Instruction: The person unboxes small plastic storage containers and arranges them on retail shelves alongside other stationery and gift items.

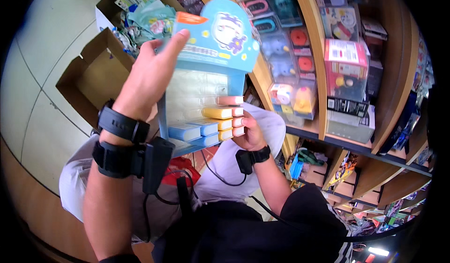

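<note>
A light-blue cardboard display box point(236, 83) with a raised, cartoon-printed header card point(211, 38) is held up above my lap. My left hand point(151, 69) grips the left edge of the header card, thumb across its front. Inside, a clear plastic tray point(191, 87) shows bare slots in its upper part. Small book-shaped items stand in the lower part: blue ones point(184, 133) at left, yellow ones point(218, 113) in the middle, pink ones point(230, 100) at right. My right hand point(251, 133) supports the box's lower right side, its thumb against the pink items; its other fingers are mostly hidden.
An open cardboard carton point(102, 76) stands on the tiled floor point(45, 52) at left. Behind it, crumpled plastic packaging point(151, 18) fills another box. Wooden shelves point(311, 45) with boxed goods point(346, 66) rise close on the right. Cables point(221, 180) hang between my wrist devices.
</note>
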A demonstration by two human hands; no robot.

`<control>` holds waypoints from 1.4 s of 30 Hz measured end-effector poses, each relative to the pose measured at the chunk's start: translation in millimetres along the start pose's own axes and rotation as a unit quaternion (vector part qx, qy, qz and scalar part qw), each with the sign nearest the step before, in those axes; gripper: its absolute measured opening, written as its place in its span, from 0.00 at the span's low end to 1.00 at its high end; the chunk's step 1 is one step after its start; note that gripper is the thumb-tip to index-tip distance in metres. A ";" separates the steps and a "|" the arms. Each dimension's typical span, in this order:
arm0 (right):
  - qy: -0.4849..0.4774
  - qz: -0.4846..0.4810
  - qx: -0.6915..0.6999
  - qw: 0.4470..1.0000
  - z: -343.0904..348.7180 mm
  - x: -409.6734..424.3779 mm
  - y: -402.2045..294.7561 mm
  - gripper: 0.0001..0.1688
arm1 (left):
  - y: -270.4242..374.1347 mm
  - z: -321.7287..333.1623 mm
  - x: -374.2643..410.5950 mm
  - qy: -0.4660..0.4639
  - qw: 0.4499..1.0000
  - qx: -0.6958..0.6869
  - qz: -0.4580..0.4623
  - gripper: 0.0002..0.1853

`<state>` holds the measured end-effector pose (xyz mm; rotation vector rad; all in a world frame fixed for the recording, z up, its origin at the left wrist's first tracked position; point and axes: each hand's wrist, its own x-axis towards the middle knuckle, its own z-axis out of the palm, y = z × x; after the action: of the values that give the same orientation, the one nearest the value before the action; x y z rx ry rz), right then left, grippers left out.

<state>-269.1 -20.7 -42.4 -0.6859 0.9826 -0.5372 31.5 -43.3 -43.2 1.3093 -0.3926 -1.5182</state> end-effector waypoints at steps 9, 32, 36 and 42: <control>0.032 -0.005 -0.037 0.999 52.6 50.1 -50.2 0.43 | 21.8 -25.7 9.1 0.081 0.991 0.088 0.058 0.50; -0.171 -0.024 -0.012 0.985 134.7 141.9 -95.3 0.32 | 72.5 -119.4 -3.2 0.045 0.981 -0.175 0.069 0.20; -0.114 -0.015 0.013 0.993 121.8 139.6 -64.8 0.31 | 67.2 -123.6 -5.4 0.077 0.993 -0.076 0.038 0.22; -0.072 0.009 0.068 0.995 95.7 118.7 -19.0 0.31 | 43.6 -119.7 5.2 0.118 0.982 0.143 0.041 0.32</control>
<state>-132.3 -88.5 -59.1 -0.5850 0.8081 -0.5264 156.8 -21.7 -53.7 1.6576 -0.5172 -1.2520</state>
